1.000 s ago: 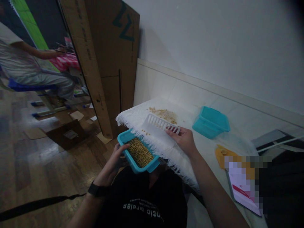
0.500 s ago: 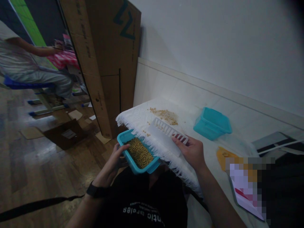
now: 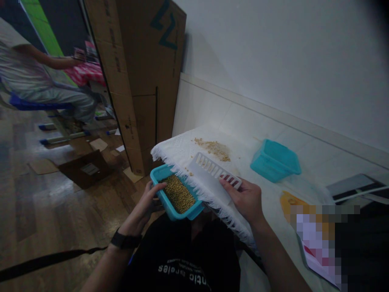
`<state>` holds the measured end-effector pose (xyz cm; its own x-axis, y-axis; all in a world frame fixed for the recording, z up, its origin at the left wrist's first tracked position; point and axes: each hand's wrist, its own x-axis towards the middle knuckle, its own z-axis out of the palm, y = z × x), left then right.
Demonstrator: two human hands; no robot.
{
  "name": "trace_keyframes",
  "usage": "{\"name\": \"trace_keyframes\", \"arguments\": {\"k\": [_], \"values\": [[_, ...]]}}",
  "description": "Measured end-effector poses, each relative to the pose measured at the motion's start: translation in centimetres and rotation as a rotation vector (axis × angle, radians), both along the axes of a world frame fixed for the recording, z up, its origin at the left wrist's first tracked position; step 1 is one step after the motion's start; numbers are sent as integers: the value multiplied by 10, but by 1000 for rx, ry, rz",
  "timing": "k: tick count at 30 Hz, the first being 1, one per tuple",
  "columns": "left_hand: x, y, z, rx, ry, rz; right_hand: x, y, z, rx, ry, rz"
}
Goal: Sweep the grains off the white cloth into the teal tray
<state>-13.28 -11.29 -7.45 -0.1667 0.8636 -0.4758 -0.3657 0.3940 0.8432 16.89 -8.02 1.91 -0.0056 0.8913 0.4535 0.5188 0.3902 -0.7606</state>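
My left hand (image 3: 148, 201) grips a turquoise plastic bin (image 3: 172, 213) by its left end, thumb over the rim. Inside it lie many yellowish beans (image 3: 179, 195), probably soybeans by their look. The bin is held just off the front edge of the table, at the fringe of a white cloth (image 3: 179, 140). My right hand (image 3: 244, 198) is closed on a white slotted plastic scraper (image 3: 209, 178), held slantwise over the cloth near the fringe. Beyond the scraper a patch of loose beans (image 3: 214, 149) is spread on the cloth, with a few strays closer to the edge.
A second turquoise bin (image 3: 270, 166) stands at the back right. An orange item (image 3: 287, 202) and a partly blurred pale packet (image 3: 313, 247) lie at the right. A tall cardboard box (image 3: 146, 73) stands behind the table's left end. Another person (image 3: 39, 77) sits at far left.
The view has shifted slightly, moving the background a little to the right. Both hands keep their holds on the bin and scraper; the beans look the same.
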Motion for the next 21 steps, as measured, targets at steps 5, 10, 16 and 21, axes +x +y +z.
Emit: {"name": "trace_keyframes", "arguments": {"k": [5, 10, 16, 21], "values": [[1, -1, 4, -1, -10, -6, -5, -3, 3, 5, 30, 4], [1, -3, 6, 5, -4, -15, -11, 1, -1, 9, 71, -50], [0, -1, 4, -13, -3, 2, -8, 10, -3, 39, 84, -68], [-3, 1, -1, -14, -4, 14, 10, 26, 4, 139, 68, -252]]}}
